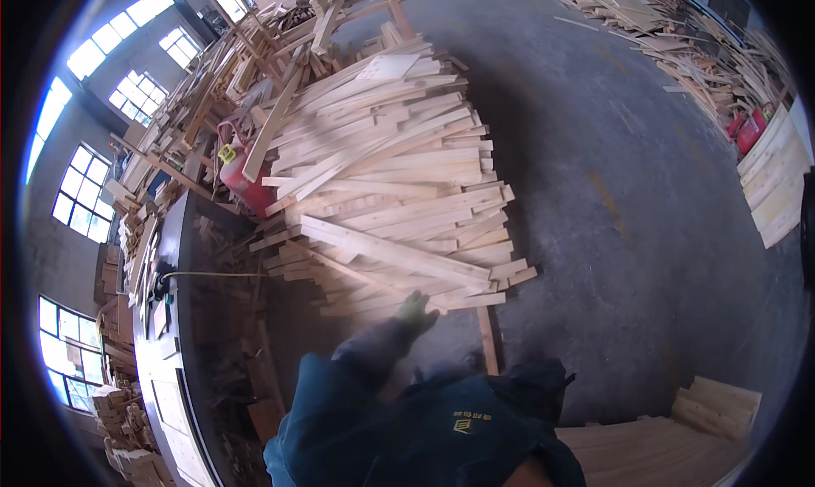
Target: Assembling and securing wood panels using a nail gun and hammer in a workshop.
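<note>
My left hand (417, 311), in a greenish glove, reaches out to the near edge of a large pile of pale sawn boards (399, 207). It is smeared by motion. Its fingertips are at or just beside the near end of a thin strip of wood (356, 271), and I cannot tell whether they grip it. A wider board (395, 253) lies slantwise on top of the pile, just beyond the hand. My right hand does not show; only the dark green jacket (501, 402) is seen on that side.
A wooden leg (487, 343) stands under the pile's near end. Left are a long grey bench (161, 351) and a red gas cylinder (242, 181). Stacked planks (654, 444) lie at the lower right. Scrap wood (662, 45) and a red container (750, 130) are farther right.
</note>
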`<state>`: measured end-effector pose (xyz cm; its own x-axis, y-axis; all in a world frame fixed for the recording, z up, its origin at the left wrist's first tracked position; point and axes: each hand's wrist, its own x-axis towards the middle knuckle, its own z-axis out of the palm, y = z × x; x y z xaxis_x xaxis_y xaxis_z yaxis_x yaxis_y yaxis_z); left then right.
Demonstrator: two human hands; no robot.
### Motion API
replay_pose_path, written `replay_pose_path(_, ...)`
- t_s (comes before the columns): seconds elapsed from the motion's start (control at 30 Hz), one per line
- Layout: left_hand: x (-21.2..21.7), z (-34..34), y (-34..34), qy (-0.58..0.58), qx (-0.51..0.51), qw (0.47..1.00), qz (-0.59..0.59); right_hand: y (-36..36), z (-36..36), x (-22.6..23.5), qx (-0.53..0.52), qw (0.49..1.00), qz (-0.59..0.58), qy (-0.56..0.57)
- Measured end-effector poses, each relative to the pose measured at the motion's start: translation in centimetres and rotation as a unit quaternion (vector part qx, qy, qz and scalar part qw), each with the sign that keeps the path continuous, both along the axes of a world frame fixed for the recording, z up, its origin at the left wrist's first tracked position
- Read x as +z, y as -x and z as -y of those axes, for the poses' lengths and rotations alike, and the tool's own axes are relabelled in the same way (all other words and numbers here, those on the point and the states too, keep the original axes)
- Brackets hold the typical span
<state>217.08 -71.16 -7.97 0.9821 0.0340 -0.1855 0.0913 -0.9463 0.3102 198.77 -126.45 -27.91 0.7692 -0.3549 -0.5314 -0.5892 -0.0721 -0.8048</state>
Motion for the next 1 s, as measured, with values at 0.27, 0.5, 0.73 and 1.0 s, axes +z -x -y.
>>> replay_pose_path(0.27,0.7,21.6,-27.3,0.002,0.087,0.995,0.053,-32.6,27.7,1.4,-0.039,0.999,-0.008,-0.012)
replay_pose_path(0.5,2.2,40.5,-32.1,0.049,0.053,0.988,-0.139,-51.8,65.3,3.3,-0.089,0.995,-0.038,-0.012)
replay_pose_path(0.73,-7.1,52.7,-51.9,0.110,0.135,0.969,-0.173,-81.9,80.2,6.8,0.001,0.994,-0.008,0.106)
replay_pose_path(1.0,-2.7,51.6,-96.3,0.107,0.031,0.985,-0.130,-118.0,74.3,26.2,0.065,0.985,-0.104,0.119)
